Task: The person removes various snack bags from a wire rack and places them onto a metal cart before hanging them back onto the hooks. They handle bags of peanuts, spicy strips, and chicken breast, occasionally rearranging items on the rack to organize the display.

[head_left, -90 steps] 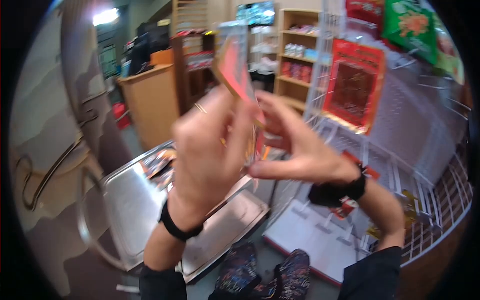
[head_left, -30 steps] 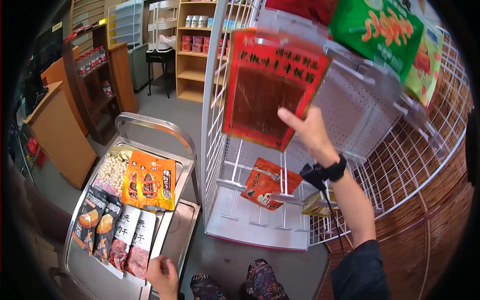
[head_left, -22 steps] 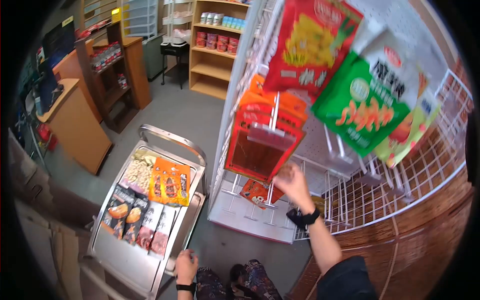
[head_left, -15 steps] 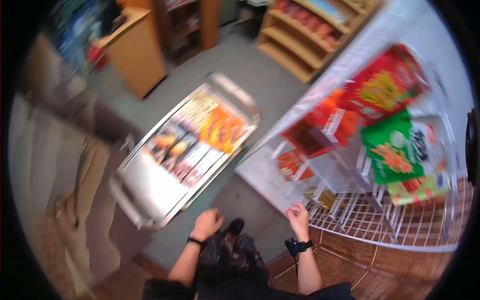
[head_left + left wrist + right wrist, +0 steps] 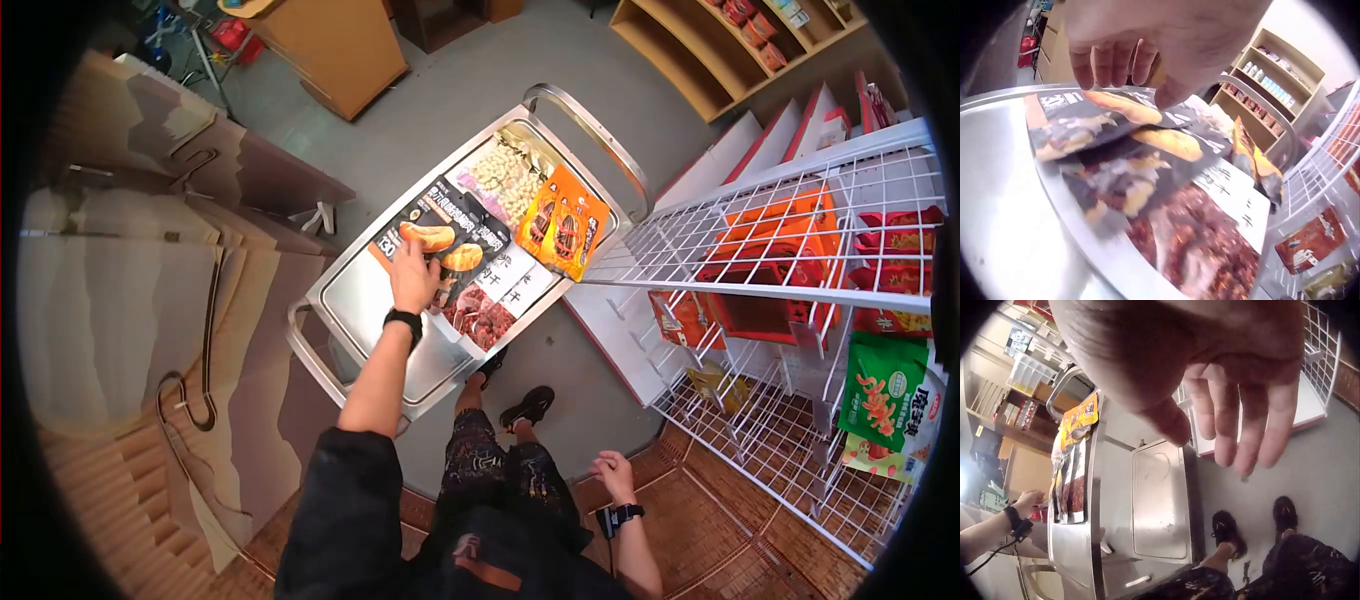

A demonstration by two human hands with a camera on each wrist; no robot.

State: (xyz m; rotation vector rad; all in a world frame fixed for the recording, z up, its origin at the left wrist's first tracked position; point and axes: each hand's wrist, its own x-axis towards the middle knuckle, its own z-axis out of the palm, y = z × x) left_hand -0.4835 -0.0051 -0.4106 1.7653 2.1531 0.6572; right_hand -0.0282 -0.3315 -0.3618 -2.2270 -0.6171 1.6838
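Compared with half a second ago, the left hand [image 5: 412, 278] has moved from beside the person's legs to the goods on the trolley, while the right hand [image 5: 617, 475] has dropped away from the rack.

In the head view, two black pouches [image 5: 428, 222] printed with golden-brown food lie overlapping on the upper tray of a stainless-steel trolley [image 5: 350, 295], the left hand over the nearer one. Beside them are two white-and-red meat pouches [image 5: 485, 315], two bright orange pouches [image 5: 565, 222] and clear packaging of pale nuts [image 5: 505, 175]. All lie flat and face up, kind beside kind, probably so that each can be told apart and picked up easily. In the white wire rack [image 5: 860, 150], a flat red packet [image 5: 765, 310] faces outward, seemingly for display.

In the left wrist view, the fingers reach down over the black pouch, loosely bent, thumb apart, not wrapped round it; whether they press on it I cannot tell.

In the right wrist view, the right hand hangs relaxed with nothing in it, well apart from the left, fingers extended near the trolley's lower steel shelf [image 5: 1160, 512].
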